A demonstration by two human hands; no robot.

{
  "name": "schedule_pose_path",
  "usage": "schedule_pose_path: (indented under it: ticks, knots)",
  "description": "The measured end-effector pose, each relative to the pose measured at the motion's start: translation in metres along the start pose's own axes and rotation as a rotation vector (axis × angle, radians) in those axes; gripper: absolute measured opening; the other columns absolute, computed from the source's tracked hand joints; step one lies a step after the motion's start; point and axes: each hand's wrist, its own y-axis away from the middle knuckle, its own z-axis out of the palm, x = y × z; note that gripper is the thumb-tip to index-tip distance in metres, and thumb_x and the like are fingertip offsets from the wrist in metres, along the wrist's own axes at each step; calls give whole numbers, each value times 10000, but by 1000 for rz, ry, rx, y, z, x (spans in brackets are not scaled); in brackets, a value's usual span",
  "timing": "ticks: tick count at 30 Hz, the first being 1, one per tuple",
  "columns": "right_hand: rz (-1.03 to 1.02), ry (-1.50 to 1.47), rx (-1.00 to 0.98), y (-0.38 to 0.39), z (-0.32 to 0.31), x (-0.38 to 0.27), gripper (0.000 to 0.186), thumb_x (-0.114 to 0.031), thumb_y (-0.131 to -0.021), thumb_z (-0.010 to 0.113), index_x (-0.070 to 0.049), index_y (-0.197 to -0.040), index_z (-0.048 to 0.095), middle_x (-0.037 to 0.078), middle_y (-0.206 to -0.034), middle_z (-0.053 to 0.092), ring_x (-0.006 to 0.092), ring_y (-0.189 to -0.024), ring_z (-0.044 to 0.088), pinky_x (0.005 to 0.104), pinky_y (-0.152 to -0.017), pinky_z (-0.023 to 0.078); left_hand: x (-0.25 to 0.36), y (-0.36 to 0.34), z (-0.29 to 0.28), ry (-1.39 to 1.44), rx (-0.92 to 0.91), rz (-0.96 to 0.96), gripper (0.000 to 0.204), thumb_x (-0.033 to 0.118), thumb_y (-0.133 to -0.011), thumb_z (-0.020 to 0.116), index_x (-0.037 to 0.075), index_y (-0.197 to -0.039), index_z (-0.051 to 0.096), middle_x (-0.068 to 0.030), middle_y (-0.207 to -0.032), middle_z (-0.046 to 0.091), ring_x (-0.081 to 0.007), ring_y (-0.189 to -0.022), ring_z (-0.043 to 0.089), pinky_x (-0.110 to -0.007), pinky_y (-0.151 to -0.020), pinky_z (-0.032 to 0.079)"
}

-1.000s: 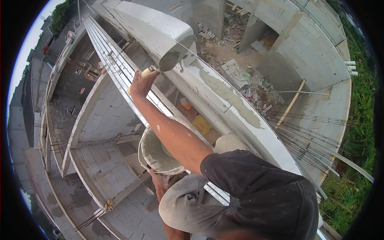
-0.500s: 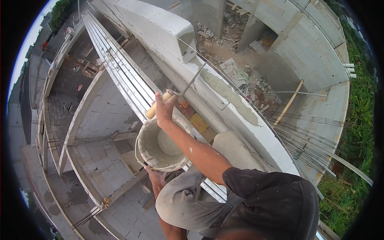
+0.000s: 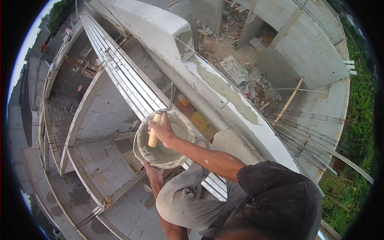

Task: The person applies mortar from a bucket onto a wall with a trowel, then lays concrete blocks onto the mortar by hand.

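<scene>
Left side, below: curved walls of grey block (image 3: pixel 104 104), bare. Right of them, a run of shiny metal channels (image 3: pixel 120 76) stretches from the far left toward the person's lap.

Left grip (image 3: pixel 154 172): at the near left outside of the bucket (image 3: pixel 187 128), touching it; bucket hides the fingers, so I cannot tell how firmly they close. Bucket stands mouth up in front of the knees, above the line of the channels, inside smeared grey.

Right grip (image 3: pixel 162 131): over the bucket mouth, closed round the pale wooden handle of the trowel (image 3: pixel 153 139). Trowel's metal part points to the far side, past the rim, seen nearly edge-on as a thin grey line.

Farther right, a yellow piece (image 3: pixel 199 122) lies below, then the white-topped wall (image 3: pixel 276 148) with a strip of grey mortar (image 3: pixel 228 93) along its top. Rubble (image 3: pixel 240 76) beyond; greenery (image 3: pixel 362 132) at far right.

Step in hand, my reading: trowel at the bucket, between loads of mortar. Loading it would call for swinging the blade back inside the rim and tipping it down, bucket braced.
</scene>
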Motion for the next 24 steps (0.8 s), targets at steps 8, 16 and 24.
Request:
schedule_pose_path:
  ticks: [8,16,24]
  knots:
    - [-41,1462,-311,80,-148,-37,453,-110,-816,637,2,-1209,441,186,-929,598,213,-836,668,353,-657,532,41,-23,58,-305,-188,179,643,565,-1023,250,110,-1465,352,-132,-1441,440,-294,-1318,433,-516,-1060,379]
    - [-120,2069,-55,52,-148,10,226,-143,-820,641,-47,-1024,656,151,-1041,685,248,-954,692,389,-761,539,34,-4,46,-462,-411,270,665,545,-1030,261,57,-1475,342,-103,-1430,466,-253,-1325,431,-412,-1107,320]
    - [369,1412,-226,64,-161,27,353,-293,-873,585,-25,-1089,663,207,-1056,683,373,-993,664,482,-843,519,36,5,57,-485,-374,208,692,578,-1016,270,75,-1488,322,-94,-1452,437,-256,-1340,413,-407,-1101,328]
